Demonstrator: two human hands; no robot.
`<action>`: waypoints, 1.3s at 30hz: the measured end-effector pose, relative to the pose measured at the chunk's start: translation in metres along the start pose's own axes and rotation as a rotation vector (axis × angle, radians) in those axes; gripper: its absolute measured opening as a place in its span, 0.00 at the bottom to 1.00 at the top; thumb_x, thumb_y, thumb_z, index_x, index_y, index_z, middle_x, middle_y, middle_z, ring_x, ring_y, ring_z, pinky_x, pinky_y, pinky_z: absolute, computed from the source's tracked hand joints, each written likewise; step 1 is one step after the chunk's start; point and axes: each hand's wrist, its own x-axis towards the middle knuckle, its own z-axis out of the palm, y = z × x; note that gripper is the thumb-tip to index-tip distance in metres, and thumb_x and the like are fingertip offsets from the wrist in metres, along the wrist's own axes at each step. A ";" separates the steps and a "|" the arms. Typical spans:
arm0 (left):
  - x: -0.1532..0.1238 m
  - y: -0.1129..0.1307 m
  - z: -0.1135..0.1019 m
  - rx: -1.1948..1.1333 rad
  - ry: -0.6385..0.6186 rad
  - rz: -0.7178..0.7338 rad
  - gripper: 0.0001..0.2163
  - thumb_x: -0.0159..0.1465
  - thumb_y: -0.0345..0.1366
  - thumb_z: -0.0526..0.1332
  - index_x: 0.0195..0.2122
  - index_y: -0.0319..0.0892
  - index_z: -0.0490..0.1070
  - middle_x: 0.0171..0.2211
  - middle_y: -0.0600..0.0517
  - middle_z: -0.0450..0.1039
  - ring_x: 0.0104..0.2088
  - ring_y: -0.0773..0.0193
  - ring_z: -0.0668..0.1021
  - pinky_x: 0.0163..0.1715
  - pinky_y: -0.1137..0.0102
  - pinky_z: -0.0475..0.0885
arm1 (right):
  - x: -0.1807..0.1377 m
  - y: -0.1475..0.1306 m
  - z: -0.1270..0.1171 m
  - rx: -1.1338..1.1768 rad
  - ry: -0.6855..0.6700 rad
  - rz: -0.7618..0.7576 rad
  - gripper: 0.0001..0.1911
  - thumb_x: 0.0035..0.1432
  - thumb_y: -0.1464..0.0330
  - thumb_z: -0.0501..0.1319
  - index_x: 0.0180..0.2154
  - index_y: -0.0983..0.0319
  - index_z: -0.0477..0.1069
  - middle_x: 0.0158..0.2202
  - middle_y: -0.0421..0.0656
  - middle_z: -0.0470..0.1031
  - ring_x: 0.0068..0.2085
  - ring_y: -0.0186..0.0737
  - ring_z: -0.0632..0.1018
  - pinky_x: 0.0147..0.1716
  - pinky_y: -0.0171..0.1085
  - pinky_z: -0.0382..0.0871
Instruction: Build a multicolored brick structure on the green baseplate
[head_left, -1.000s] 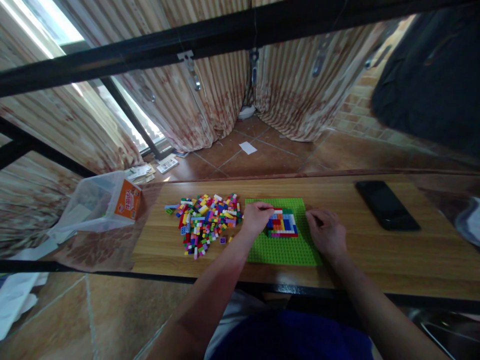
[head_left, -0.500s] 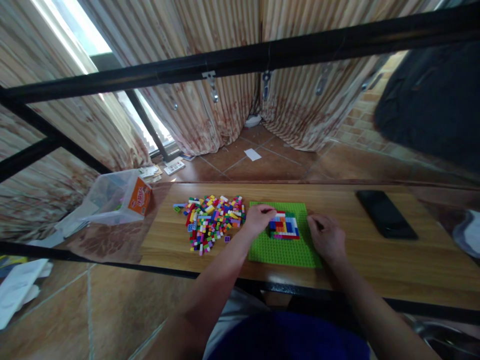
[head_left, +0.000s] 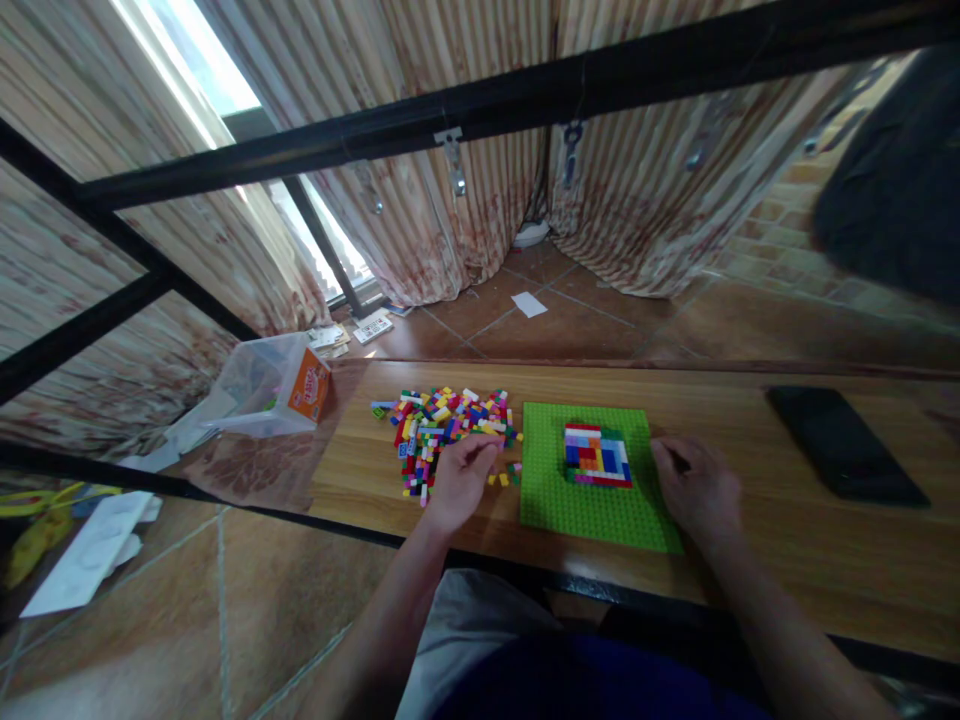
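My left hand [head_left: 459, 482] is over the right side of a pile of small building bricks [head_left: 424, 425], its thumb and fingers drawn together in a pinch. Whatever its fingertips hold, if anything, is too small to make out. A green studded baseplate [head_left: 547, 500] lies to its right. Low rows of red, white, blue and orange bricks form a rectangular block [head_left: 598, 456] on the baseplate. At the plate's right edge rests my right hand [head_left: 697, 492], fingers curled in and thumb against them. Its grip is partly hidden.
A black phone-like slab [head_left: 846, 443] lies on the right of the wooden table [head_left: 720, 400]. Beyond the table's left end stands a clear plastic box [head_left: 262, 390] with an orange label. A black metal bar [head_left: 510, 120] crosses in front of the curtains.
My left hand has moved left from the brick block to the loose pile, baring the block and the plate's left side. My right hand stays by the plate's edge. The view has shifted.
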 end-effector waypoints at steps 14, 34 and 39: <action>-0.015 -0.029 -0.102 0.585 0.431 0.119 0.09 0.60 0.32 0.60 0.41 0.39 0.77 0.33 0.50 0.75 0.26 0.68 0.74 0.29 0.72 0.71 | -0.002 0.007 -0.001 -0.149 -0.034 0.037 0.21 0.60 0.54 0.51 0.31 0.61 0.75 0.34 0.48 0.80 0.35 0.46 0.78 0.35 0.40 0.69; 0.036 -0.011 -0.094 1.196 -0.045 0.383 0.13 0.62 0.29 0.58 0.46 0.44 0.77 0.47 0.45 0.67 0.49 0.53 0.70 0.54 0.58 0.67 | -0.003 0.006 -0.001 -0.120 -0.015 0.030 0.16 0.59 0.57 0.53 0.30 0.59 0.74 0.35 0.49 0.79 0.37 0.49 0.78 0.36 0.43 0.70; 0.039 -0.011 -0.095 1.249 -0.121 0.376 0.13 0.64 0.30 0.57 0.49 0.42 0.74 0.45 0.45 0.72 0.48 0.54 0.70 0.54 0.58 0.65 | -0.002 0.005 -0.001 -0.101 -0.018 0.031 0.16 0.59 0.57 0.53 0.31 0.59 0.74 0.35 0.49 0.79 0.36 0.48 0.78 0.37 0.43 0.70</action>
